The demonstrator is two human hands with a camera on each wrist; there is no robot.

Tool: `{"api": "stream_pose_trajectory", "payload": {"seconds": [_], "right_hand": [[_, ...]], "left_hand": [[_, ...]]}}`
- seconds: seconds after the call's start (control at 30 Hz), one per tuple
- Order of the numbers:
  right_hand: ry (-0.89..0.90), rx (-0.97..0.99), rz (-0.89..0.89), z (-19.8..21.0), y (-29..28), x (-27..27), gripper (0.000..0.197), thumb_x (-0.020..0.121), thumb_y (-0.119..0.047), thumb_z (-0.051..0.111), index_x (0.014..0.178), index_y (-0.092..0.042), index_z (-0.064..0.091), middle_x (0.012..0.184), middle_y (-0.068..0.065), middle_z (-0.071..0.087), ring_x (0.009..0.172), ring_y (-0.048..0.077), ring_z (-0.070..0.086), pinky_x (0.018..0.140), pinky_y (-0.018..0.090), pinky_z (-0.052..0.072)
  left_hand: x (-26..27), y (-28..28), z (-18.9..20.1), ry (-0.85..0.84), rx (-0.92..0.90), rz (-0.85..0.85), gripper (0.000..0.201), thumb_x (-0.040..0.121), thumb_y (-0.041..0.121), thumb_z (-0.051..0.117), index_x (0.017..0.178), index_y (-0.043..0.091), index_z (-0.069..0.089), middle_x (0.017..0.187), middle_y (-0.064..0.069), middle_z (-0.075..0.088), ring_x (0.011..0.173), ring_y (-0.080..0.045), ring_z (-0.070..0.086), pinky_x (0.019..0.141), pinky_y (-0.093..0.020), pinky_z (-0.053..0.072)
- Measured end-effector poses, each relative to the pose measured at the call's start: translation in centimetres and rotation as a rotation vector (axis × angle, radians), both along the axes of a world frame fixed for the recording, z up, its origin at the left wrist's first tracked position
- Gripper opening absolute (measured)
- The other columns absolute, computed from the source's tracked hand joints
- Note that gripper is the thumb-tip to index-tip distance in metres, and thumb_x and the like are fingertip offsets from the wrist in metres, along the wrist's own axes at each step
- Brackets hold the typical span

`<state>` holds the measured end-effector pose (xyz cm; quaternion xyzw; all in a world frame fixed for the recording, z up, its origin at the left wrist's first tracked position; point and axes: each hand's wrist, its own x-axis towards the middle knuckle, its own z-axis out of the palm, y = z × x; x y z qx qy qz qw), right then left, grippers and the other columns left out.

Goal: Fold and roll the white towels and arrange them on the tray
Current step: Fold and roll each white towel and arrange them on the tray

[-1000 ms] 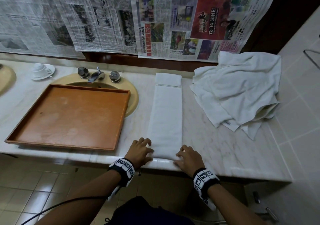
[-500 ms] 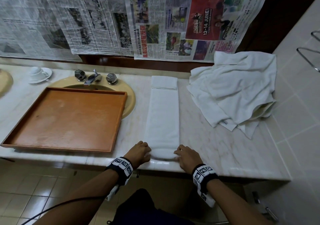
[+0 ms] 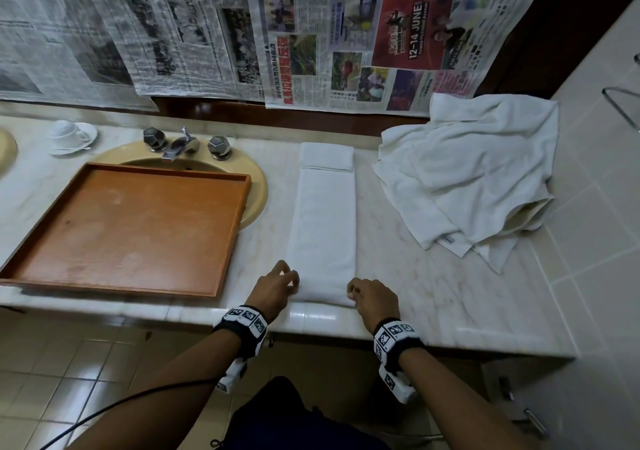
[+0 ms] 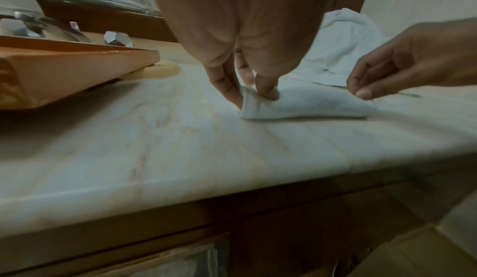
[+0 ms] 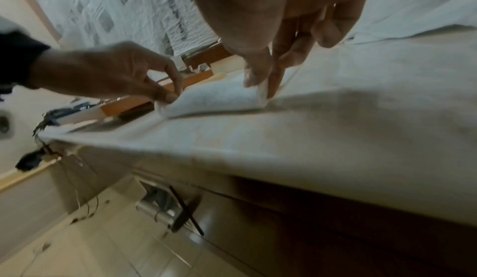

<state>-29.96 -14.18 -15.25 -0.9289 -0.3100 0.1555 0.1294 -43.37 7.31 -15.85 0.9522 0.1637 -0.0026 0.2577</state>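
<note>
A white towel (image 3: 323, 221), folded into a long narrow strip, lies on the marble counter (image 3: 433, 287) and runs from the back wall toward me. Its near end (image 4: 304, 105) is turned up into a small roll. My left hand (image 3: 277, 285) pinches the roll's left end between thumb and fingertips (image 4: 268, 92). My right hand (image 3: 370, 295) pinches the right end (image 5: 260, 91). A brown wooden tray (image 3: 128, 228) sits to the left, over the basin, with nothing in it. A heap of unfolded white towels (image 3: 474, 176) lies at the back right.
A beige sink (image 3: 258, 190) with a chrome tap (image 3: 181, 144) lies under the tray's far side. A white cup on a saucer (image 3: 69, 136) stands at the back left. Newspaper sheets (image 3: 242, 30) cover the wall. A tiled wall (image 3: 595, 190) bounds the counter on the right.
The towel's near end went from lying flat under my fingers to being turned up into a small roll, and both hands shifted to its two ends. The head view drifted slightly.
</note>
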Motion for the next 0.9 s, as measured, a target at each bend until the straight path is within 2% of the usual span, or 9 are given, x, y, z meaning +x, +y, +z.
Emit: {"api": "stream_pose_trajectory", "payload": {"seconds": [0.1, 0.13, 0.23, 0.3, 0.37, 0.43, 0.6, 0.77, 0.9], "right_hand": [[-0.069, 0.017, 0.069, -0.7, -0.6, -0.3, 0.01, 0.092, -0.027, 0.057, 0.089, -0.03, 0.067, 0.091, -0.008, 0.063, 0.086, 0.019, 0.058, 0.066, 0.032, 0.047], [-0.091, 0.045, 0.087, -0.9, -0.9, -0.4, 0.007, 0.088, -0.035, 0.064, 0.089, -0.03, 0.07, 0.094, -0.008, 0.064, 0.085, 0.019, 0.06, 0.064, 0.032, 0.049], [-0.094, 0.04, 0.158, -1.3, -1.6, -0.4, 0.029, 0.071, -0.044, 0.079, 0.094, -0.027, 0.073, 0.104, -0.004, 0.062, 0.085, 0.018, 0.06, 0.06, 0.034, 0.052], [-0.089, 0.044, 0.155, -1.2, -1.5, -0.4, 0.029, 0.07, -0.038, 0.081, 0.094, -0.025, 0.073, 0.109, -0.003, 0.058, 0.087, 0.019, 0.059, 0.061, 0.035, 0.052], [-0.098, 0.039, 0.152, -1.2, -1.1, -0.2, 0.025, 0.068, -0.031, 0.085, 0.088, -0.024, 0.072, 0.106, -0.004, 0.057, 0.084, 0.019, 0.059, 0.055, 0.033, 0.052], [-0.102, 0.053, 0.144, -1.1, -0.9, -0.1, 0.021, 0.073, -0.029, 0.081, 0.091, -0.023, 0.072, 0.107, -0.005, 0.057, 0.087, 0.019, 0.059, 0.056, 0.032, 0.051], [-0.022, 0.075, 0.182, -1.1, -1.7, -0.1, 0.024, 0.092, -0.033, 0.06, 0.112, -0.024, 0.069, 0.117, -0.008, 0.053, 0.103, 0.016, 0.053, 0.073, 0.034, 0.051], [0.225, 0.195, 0.125, -1.1, -2.3, 0.1, 0.025, 0.091, -0.028, 0.064, 0.109, -0.014, 0.073, 0.105, -0.003, 0.063, 0.097, 0.019, 0.061, 0.088, 0.035, 0.048], [0.273, 0.229, 0.029, -0.1, -1.7, 0.2, 0.017, 0.087, -0.021, 0.068, 0.104, -0.019, 0.068, 0.094, -0.002, 0.065, 0.089, 0.017, 0.061, 0.083, 0.03, 0.048]], "left_hand": [[-0.6, 0.0, -0.7, -0.033, 0.078, -0.066, 0.003, 0.091, 0.02, 0.065, 0.09, 0.018, 0.067, 0.11, -0.003, 0.051, 0.062, -0.027, 0.056, 0.057, -0.031, 0.043], [-0.9, 0.2, -0.9, -0.035, 0.095, -0.073, 0.009, 0.09, 0.03, 0.066, 0.093, 0.022, 0.069, 0.112, -0.001, 0.052, 0.07, -0.024, 0.058, 0.061, -0.033, 0.047], [-1.4, 0.5, -1.0, -0.004, 0.205, -0.111, 0.032, 0.075, 0.047, 0.078, 0.102, 0.03, 0.071, 0.115, 0.001, 0.056, 0.092, -0.021, 0.06, 0.073, -0.036, 0.051], [-1.2, 0.5, -0.5, 0.007, 0.222, -0.11, 0.037, 0.065, 0.041, 0.086, 0.098, 0.029, 0.073, 0.112, 0.0, 0.058, 0.093, -0.025, 0.061, 0.072, -0.036, 0.051], [-0.6, 0.2, 0.0, -0.01, 0.243, -0.101, 0.032, 0.062, 0.032, 0.089, 0.091, 0.026, 0.075, 0.107, -0.002, 0.06, 0.091, -0.027, 0.062, 0.069, -0.036, 0.05], [-0.3, -0.1, 0.4, -0.031, 0.244, -0.096, 0.027, 0.068, 0.028, 0.086, 0.091, 0.023, 0.075, 0.105, -0.002, 0.059, 0.09, -0.027, 0.061, 0.067, -0.037, 0.048], [-1.3, -0.3, 0.2, -0.045, 0.188, -0.131, 0.022, 0.084, 0.029, 0.069, 0.103, 0.016, 0.071, 0.108, -0.002, 0.056, 0.092, -0.024, 0.052, 0.072, -0.037, 0.048], [-1.9, -0.6, -0.5, -0.02, 0.017, -0.15, 0.019, 0.091, 0.016, 0.057, 0.104, 0.006, 0.067, 0.107, -0.008, 0.058, 0.092, -0.027, 0.051, 0.082, -0.042, 0.046], [-1.5, -0.8, -0.2, 0.015, -0.098, -0.024, 0.022, 0.093, 0.015, 0.058, 0.114, 0.009, 0.063, 0.11, -0.009, 0.062, 0.1, -0.027, 0.056, 0.087, -0.037, 0.045]]}}
